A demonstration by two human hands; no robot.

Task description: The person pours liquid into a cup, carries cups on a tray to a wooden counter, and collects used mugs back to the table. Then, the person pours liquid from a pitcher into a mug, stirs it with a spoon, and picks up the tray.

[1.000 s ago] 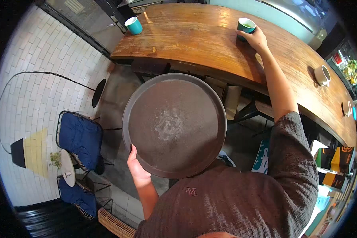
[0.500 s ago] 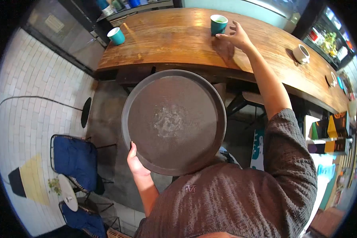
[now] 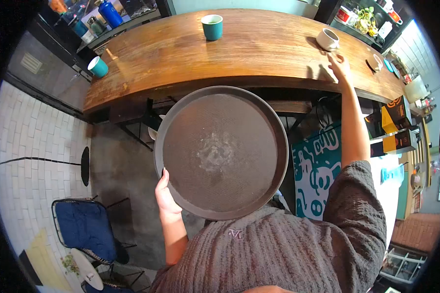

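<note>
My left hand [image 3: 167, 198] grips a round brown serving tray [image 3: 225, 190] by its lower left rim, the thumb over the edge. The tray's face is bare, with a pale worn patch in its middle. My right hand [image 3: 341, 68] reaches over the wooden table [image 3: 171, 53] with its fingers apart and nothing in them. Just beyond its fingertips stands a white cup [image 3: 327, 41] with dark contents; whether they touch I cannot tell. A teal cup [image 3: 212, 29] with something green inside stands near the table's far edge. Another teal cup [image 3: 98, 67] is at the left end.
Farther right on the table are a small pale cup [image 3: 375, 62] and blue round items [image 3: 391, 67]. Shelves with bottles [image 3: 110, 14] and a plant [image 3: 365, 22] stand behind. Blue chairs [image 3: 85, 223] are at lower left, black-and-orange boxes [image 3: 397, 116] at right.
My right hand has moved from beside the green-filled teal cup to the white cup on the right. The view has shifted rightward; that teal cup stays on the table. My left hand keeps the tray.
</note>
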